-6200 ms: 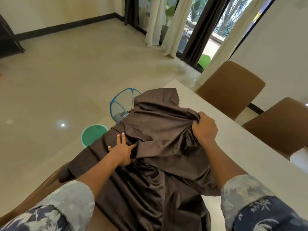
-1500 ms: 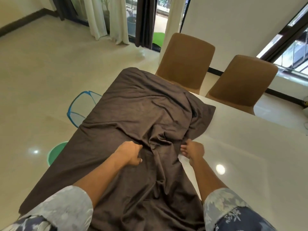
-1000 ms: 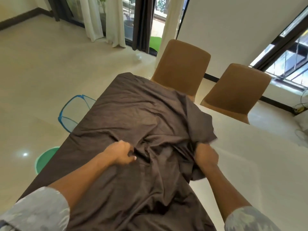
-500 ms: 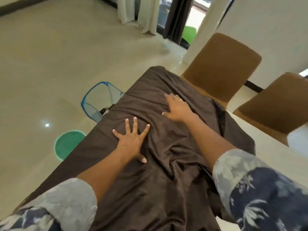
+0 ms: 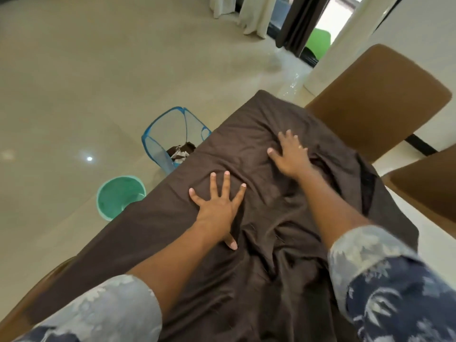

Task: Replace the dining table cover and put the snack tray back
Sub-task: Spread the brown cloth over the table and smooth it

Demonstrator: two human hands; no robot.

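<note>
A dark brown table cover lies spread over the left end of the white dining table, still creased down its middle. My left hand presses flat on the cloth with its fingers spread. Farther along, my right hand also lies flat on the cover with straight fingers, beside a raised fold. The cover's right edge stops short, leaving bare white tabletop at the right. No snack tray is in view.
A blue mesh laundry basket with cloth inside and a green bucket stand on the floor left of the table. Two brown chairs stand along the far side. Curtains and a glass door are behind.
Earlier both hands gripped bunched folds of the cover. Now both lie flat on it with fingers spread, and the cover lies flatter toward the table's far left end.
</note>
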